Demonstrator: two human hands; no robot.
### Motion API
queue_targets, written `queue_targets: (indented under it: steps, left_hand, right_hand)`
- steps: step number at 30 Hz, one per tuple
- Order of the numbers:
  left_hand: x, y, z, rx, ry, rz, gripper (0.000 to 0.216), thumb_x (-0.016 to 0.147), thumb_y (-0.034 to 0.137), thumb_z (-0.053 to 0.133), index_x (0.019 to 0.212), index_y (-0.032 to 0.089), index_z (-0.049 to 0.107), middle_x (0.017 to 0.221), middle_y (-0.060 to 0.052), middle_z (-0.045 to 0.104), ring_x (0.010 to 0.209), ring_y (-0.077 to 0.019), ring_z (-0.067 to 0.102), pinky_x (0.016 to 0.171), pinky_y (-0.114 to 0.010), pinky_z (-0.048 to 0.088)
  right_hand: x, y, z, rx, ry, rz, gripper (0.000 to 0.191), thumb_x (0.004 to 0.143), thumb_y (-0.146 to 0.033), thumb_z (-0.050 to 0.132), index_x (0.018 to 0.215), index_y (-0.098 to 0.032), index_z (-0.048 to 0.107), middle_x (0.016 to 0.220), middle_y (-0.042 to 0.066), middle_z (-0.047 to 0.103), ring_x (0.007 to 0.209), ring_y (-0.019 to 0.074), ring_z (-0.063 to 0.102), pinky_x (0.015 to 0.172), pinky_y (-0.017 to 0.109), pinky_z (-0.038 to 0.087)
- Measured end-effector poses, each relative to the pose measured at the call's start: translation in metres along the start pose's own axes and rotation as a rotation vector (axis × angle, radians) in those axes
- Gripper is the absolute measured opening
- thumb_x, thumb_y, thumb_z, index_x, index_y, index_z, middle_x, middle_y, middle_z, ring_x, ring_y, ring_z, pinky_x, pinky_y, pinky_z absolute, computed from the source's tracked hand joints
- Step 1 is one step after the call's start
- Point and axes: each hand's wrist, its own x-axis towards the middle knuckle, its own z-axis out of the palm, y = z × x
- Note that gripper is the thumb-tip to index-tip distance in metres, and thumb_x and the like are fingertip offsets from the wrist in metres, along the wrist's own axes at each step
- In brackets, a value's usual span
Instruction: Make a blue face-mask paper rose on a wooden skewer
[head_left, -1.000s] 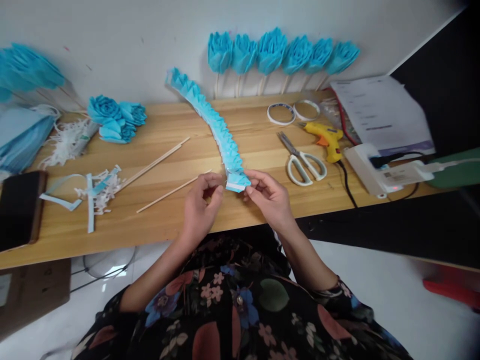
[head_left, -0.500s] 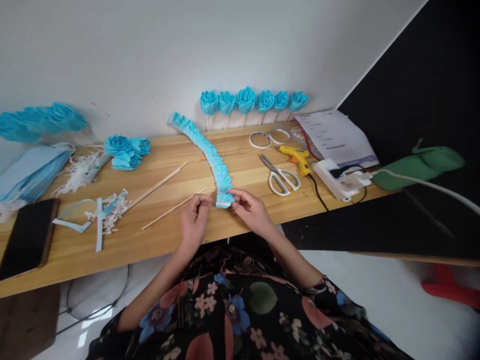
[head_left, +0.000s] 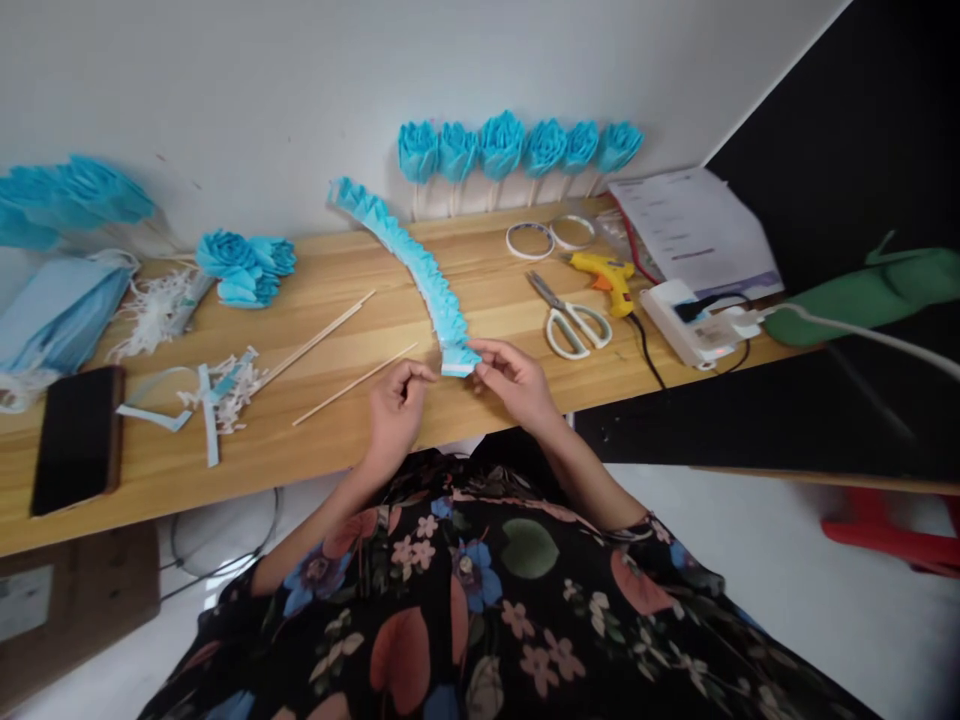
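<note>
A long folded blue paper strip (head_left: pixel 409 258) curves across the wooden table (head_left: pixel 487 290) from the back wall to the front edge. My right hand (head_left: pixel 516 382) pinches its near end between thumb and fingers. My left hand (head_left: pixel 397 405) sits just left of that end, fingers curled in a pinch; what they hold, if anything, is too small to see. A thin wooden stick (head_left: pixel 352 384) lies just left of my left hand.
Blue paper roses on sticks (head_left: pixel 517 145) lean against the wall. Scissors (head_left: pixel 570 318), a yellow glue gun (head_left: pixel 606 277), two tape rings (head_left: pixel 550 237), papers and a power strip (head_left: pixel 694 325) lie right. Paper scraps (head_left: pixel 217 390), another stick, loose roses (head_left: pixel 244 265) and a phone (head_left: pixel 79 437) lie left.
The view shifted, first tilting up, then back down a little. Both hands stay at the strip's near end; my left fingers have drawn slightly away from it.
</note>
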Motion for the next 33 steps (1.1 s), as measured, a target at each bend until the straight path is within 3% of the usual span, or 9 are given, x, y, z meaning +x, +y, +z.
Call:
queue_targets:
  steps: [5,17,33]
  left_hand:
    - [-0.0003,-0.0003,-0.0009,0.008,0.001,0.013,0.019,0.084,0.022,0.049,0.074,0.020,0.066,0.068,0.001,0.062,0.061,-0.0128,0.050,0.061,-0.025,0.039]
    - [0.0006,0.0008,-0.0008,0.000,-0.052,-0.058,0.020,0.084,0.022,0.050,0.078,0.020,0.070,0.063,0.002,0.056,0.057,-0.0123,0.044,0.059,-0.026,0.036]
    - [0.0018,0.0013,0.0024,0.009,-0.059,-0.045,0.022,0.081,0.026,0.051,0.076,0.019,0.071,0.058,0.003,0.053,0.053,-0.0114,0.041,0.053,-0.023,0.032]
  right_hand:
    - [0.0033,-0.0053,-0.0028,0.102,0.079,0.013,0.034,0.084,-0.039,0.075,0.114,-0.024,0.072,0.078,-0.002,0.060,0.070,0.0120,0.059,0.063,0.027,0.056]
    - [0.0038,-0.0047,-0.0067,0.171,0.127,0.042,0.032,0.083,-0.041,0.075,0.111,-0.026,0.072,0.075,-0.002,0.060,0.070,0.0133,0.059,0.065,0.031,0.054]
    - [0.0036,-0.0027,-0.0077,0.186,0.095,0.042,0.031,0.085,-0.041,0.075,0.112,-0.025,0.074,0.075,-0.002,0.063,0.069,0.0123,0.059,0.068,0.030,0.053]
